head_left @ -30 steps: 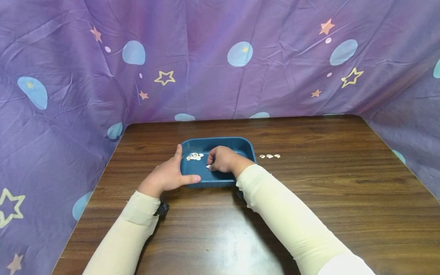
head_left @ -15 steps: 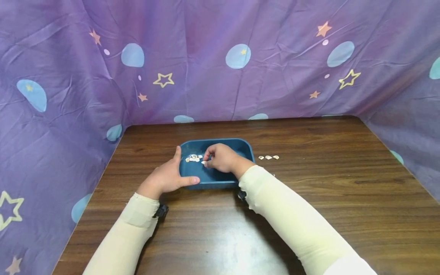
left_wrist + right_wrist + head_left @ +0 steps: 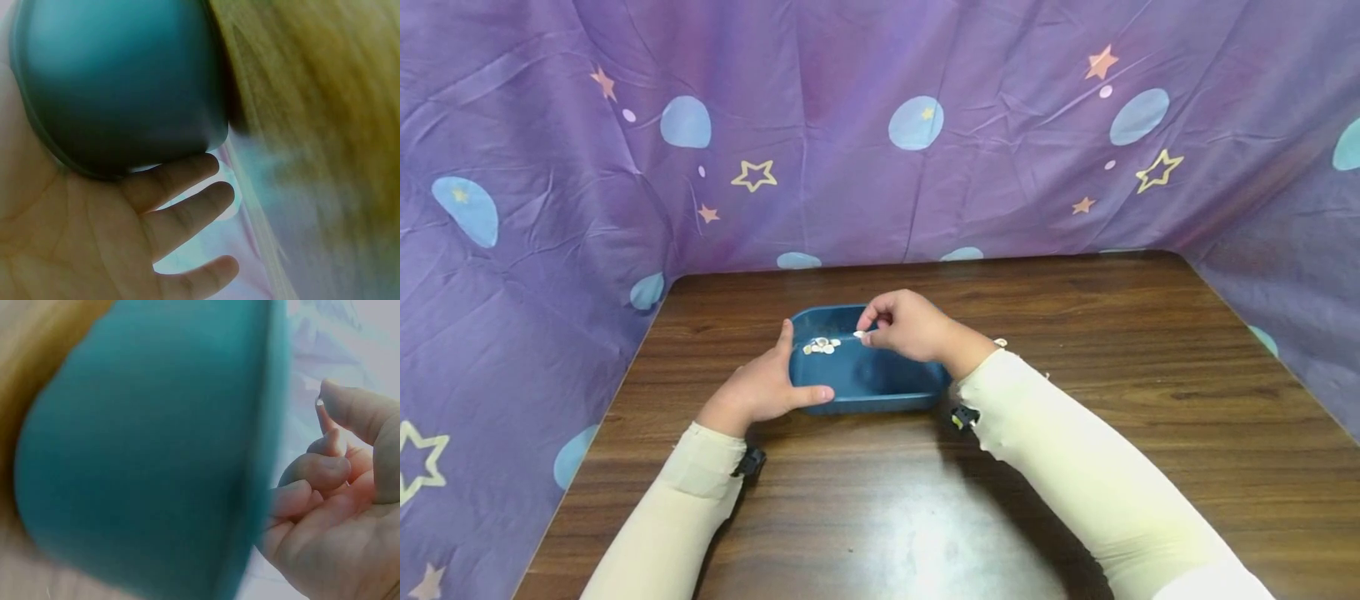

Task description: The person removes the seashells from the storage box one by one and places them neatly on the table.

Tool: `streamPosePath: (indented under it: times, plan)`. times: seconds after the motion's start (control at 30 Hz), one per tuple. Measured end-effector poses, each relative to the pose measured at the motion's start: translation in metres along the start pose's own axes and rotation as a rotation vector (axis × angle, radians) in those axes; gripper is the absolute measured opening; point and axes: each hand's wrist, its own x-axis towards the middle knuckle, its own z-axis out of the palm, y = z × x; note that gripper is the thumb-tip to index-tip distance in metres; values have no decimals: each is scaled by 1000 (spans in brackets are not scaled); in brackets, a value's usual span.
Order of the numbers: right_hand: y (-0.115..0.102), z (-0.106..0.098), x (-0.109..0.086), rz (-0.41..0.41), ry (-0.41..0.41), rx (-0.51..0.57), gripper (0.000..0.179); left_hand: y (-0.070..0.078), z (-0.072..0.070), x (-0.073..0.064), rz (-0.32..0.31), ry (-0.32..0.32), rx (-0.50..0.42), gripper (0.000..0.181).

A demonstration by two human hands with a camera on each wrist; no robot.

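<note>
A blue rectangular plastic box [image 3: 880, 403] sits on the table. My left hand [image 3: 756, 393] rests against its left end, thumb along the near rim; the left wrist view shows the other fingers [image 3: 187, 219] straight beside the wall. Between thumb and forefinger, my right hand [image 3: 917, 327] pinches a small white seashell [image 3: 859, 334], above the box's far right part. Only a bright speck of that shell [image 3: 319, 401] shows in the right wrist view. A small cluster of white and cream shells [image 3: 822, 346] lies inside the box, toward the left.
Right of the box, one shell [image 3: 1000, 342] peeks out from behind the right wrist, which hides others there. The brown wood-grain table [image 3: 850, 517] ends at a purple patterned curtain [image 3: 850, 167] behind and at both sides.
My right hand has first shifted left inside the box, then risen and moved right with the pinched shell. The right forearm now covers most of the shell row. My left hand stays put.
</note>
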Motion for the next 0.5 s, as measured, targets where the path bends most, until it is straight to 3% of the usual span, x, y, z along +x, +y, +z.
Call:
streamPosePath:
  times: [0.3,0.5]
  plan:
    - [32,-41,-20,14,90,7,10,1,0,-1,-10,0,-2,137]
    - [63,-64,-34,62,117,-85,10,2,0,-1,-5,0,4,136]
